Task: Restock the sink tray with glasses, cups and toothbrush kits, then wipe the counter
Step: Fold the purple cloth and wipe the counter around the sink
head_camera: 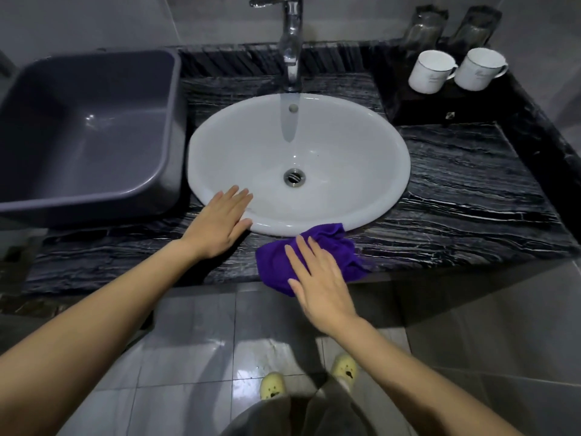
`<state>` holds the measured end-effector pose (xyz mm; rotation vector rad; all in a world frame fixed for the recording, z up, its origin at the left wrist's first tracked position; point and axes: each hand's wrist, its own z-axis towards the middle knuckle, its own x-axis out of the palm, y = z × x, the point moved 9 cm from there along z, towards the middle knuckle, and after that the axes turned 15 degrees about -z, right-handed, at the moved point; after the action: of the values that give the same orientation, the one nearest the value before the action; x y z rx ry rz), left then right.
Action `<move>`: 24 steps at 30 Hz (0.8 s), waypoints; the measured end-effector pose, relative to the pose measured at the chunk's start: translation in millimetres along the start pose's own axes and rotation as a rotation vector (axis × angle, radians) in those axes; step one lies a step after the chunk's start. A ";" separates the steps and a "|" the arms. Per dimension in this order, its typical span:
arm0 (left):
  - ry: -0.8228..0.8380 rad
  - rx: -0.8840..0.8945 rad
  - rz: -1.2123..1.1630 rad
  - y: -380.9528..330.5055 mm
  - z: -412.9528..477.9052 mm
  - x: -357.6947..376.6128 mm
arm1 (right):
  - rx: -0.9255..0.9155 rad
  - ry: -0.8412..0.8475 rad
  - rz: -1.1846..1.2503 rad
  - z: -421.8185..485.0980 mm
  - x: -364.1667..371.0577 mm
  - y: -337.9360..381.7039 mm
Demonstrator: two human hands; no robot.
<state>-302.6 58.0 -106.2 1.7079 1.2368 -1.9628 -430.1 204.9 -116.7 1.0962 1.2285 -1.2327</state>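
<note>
I am looking down through the head camera and working on the wiping part of the job. I am pressing the right hand (pixel 320 278) flat on the purple cloth (pixel 339 247), with the fingers straight and spread a little, so it is pushing the cloth down, not grabbing it. I am resting the left hand (pixel 224 223) flat too, partly on the front rim of the white sink (pixel 345 171) and partly on the dark stone table (pixel 471 190), and it is holding nothing. The cloth is lying at the front edge of the table, with its far corner touching the sink rim. The cloth is bunched, and its long side is running from near left to far right, along the curve of the rim. The right hand is already on the cloth, so it is the one to do the wiping, while the left hand is sitting just beside it on the left. I am thinking most of the open table is lying to the right of the cloth, so a slide that way looks like the next move. Far back on the right, two white cups (pixel 432 70) are sitting on the dark tray (pixel 418 111), with wrapped glasses (pixel 424 25) behind them. I am not seeing any toothbrush kits from here.
</note>
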 end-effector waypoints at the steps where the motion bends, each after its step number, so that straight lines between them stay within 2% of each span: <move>1: -0.002 0.003 -0.005 0.2 -0.1 -0.3 | 0.025 0.010 0.012 3.4 -0.8 9.9; 5: -0.015 -0.009 -0.051 0.9 -1.5 -0.9 | 0.072 0.058 0.030 14.1 -0.8 39.5; 9: -0.059 0.015 -0.200 -14.5 -18.5 -4.4 | 0.073 0.128 0.052 23.1 4.4 62.6; 12: -0.205 0.058 -0.311 -28.5 -48.6 -15.7 | 0.038 0.177 0.086 33.2 2.0 82.7; 15: -0.401 0.013 -0.344 -27.8 -85.8 -28.0 | -0.112 0.190 0.239 50.4 -13.2 102.7; 17: -0.465 -0.052 -0.331 -23.7 -105.5 -27.2 | -0.173 0.245 0.343 61.3 -28.3 94.3; 19: -0.440 -0.139 -0.323 -18.6 -115.3 -16.6 | -0.218 0.194 0.336 68.0 -46.5 72.5; 21: -0.330 -0.172 -0.227 -18.8 -116.6 1.0 | -0.369 0.149 0.167 65.2 -53.0 63.5; 24: -0.241 -0.167 -0.073 -20.6 -113.7 12.2 | -0.532 0.185 -0.077 60.1 -39.5 65.2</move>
<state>-242.1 157.2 -102.5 1.3212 1.3462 -1.9743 -359.5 151.2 -77.2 0.7819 1.6343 -0.7967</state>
